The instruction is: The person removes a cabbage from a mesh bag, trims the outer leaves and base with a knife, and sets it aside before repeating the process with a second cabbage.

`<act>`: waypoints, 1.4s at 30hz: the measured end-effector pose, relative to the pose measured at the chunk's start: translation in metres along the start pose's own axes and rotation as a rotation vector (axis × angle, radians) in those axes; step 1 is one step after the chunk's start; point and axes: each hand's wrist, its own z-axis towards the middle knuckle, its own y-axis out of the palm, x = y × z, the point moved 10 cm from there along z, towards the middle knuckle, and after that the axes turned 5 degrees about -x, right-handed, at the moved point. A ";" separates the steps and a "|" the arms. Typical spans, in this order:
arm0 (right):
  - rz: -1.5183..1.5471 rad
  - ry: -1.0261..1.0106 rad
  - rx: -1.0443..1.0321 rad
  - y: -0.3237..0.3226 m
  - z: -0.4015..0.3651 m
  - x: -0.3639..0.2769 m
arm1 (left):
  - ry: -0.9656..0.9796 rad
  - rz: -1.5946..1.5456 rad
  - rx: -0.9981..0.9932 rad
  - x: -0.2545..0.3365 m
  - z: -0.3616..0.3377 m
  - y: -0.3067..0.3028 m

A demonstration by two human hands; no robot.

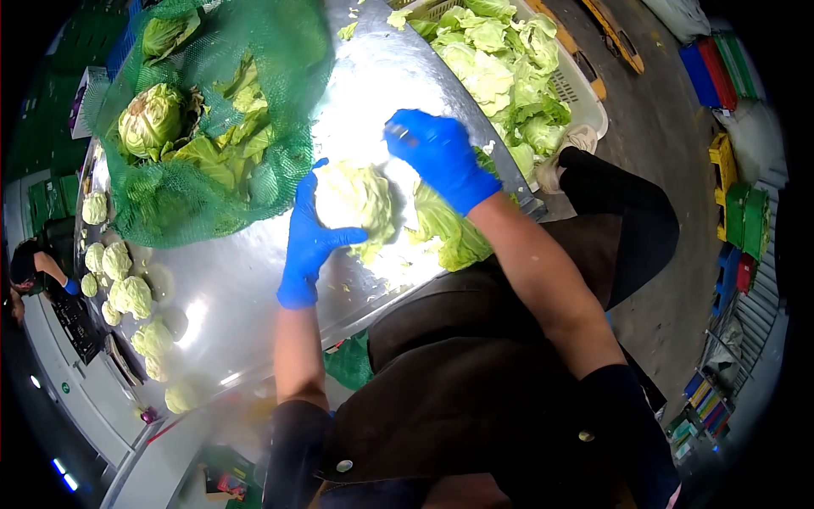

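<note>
The person's blue-gloved left hand (pixel 312 242) sits near nine o'clock, fingers (pixel 307 188) stretched toward one and thumb (pixel 346 237) toward three, its bare left forearm (pixel 298 360) pointing to twelve. The gloved right hand (pixel 443 157), near twelve, has curled fingers, its right forearm (pixel 547 276) angled toward eleven.

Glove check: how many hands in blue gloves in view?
3: wearer's left hand, against the round pale-green cabbage; wearer's right hand, over the shiny metal table; co-worker's hand, far left. Others may be hidden.

Shiny metal table (pixel 233 293): green net (pixel 292 59), row of pale cabbages (pixel 130 295) along left edge, cabbage head (pixel 360 199), leaves (pixel 445 225) beside it.
</note>
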 end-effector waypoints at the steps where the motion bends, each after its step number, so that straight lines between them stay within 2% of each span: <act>1: -0.016 0.084 0.043 -0.014 0.002 0.017 | -0.009 -0.040 -0.014 0.003 -0.005 0.005; 3: -0.072 0.173 0.109 -0.043 0.001 0.032 | -0.024 -0.123 -0.046 0.012 -0.009 0.015; 4: -0.069 0.271 0.002 -0.044 0.003 0.035 | -0.001 -0.074 -0.056 0.011 -0.008 0.014; 7: 0.464 0.066 -0.122 -0.016 0.003 -0.023 | 0.006 0.006 -0.118 0.024 -0.005 0.027; 9: 0.209 0.073 -0.561 0.009 -0.002 -0.052 | 0.011 -0.015 -0.158 0.034 -0.003 0.036; 10: 0.125 -0.038 -0.579 0.018 -0.003 -0.052 | -0.013 -0.029 -0.171 0.030 -0.005 0.036; 13: 0.614 0.200 -0.621 0.024 -0.009 -0.014 | -0.056 -0.123 -0.192 0.026 -0.012 0.033; 14: 0.862 0.337 -0.480 0.022 -0.015 0.010 | -0.066 -0.197 -0.200 0.027 -0.014 0.035; 15: 0.776 0.335 -0.418 0.006 -0.014 0.017 | -0.074 -0.272 -0.207 0.028 -0.015 0.038; 17: 0.721 0.594 -0.409 -0.012 -0.025 0.045 | -0.096 -0.335 -0.131 0.021 -0.021 0.032; 19: 0.171 0.329 -0.428 -0.029 -0.016 0.042 | -0.124 -0.442 -0.033 0.000 -0.027 0.020; 20: 0.022 0.256 -0.463 -0.027 -0.015 0.038 | -0.152 -0.409 -0.012 -0.007 -0.032 0.016; 21: 0.459 0.150 -0.288 -0.015 -0.013 0.034 | -0.138 -0.448 -0.038 -0.010 -0.031 0.017; 23: 0.790 0.461 -0.406 -0.005 -0.014 -0.010 | -0.109 -0.530 -0.088 -0.013 -0.031 0.019; 25: 0.815 0.550 -0.681 0.018 -0.022 -0.028 | -0.193 -0.554 -0.016 -0.024 -0.037 0.013; 26: 0.776 0.517 -0.744 0.037 -0.024 -0.022 | -0.233 -0.567 0.019 -0.030 -0.039 0.009; 29: 0.981 0.565 -0.533 0.033 -0.026 -0.010 | -0.325 -1.000 -0.004 -0.073 -0.041 0.007; 32: 0.889 0.571 -0.395 0.001 -0.026 -0.009 | -0.170 -0.737 -0.090 -0.024 -0.027 0.024; 35: 0.821 0.434 -0.304 -0.032 -0.022 -0.013 | 0.053 -0.795 -0.170 -0.050 -0.044 -0.002; 38: 0.806 0.454 -0.292 -0.049 -0.028 -0.007 | -0.255 -0.842 0.345 -0.056 -0.047 -0.013; 41: 0.833 0.556 -0.300 -0.047 -0.039 0.021 | -0.190 -0.975 0.406 -0.030 -0.034 -0.010; 42: 0.783 0.585 -0.282 -0.055 -0.038 0.025 | -0.141 -1.015 0.362 -0.030 -0.031 -0.014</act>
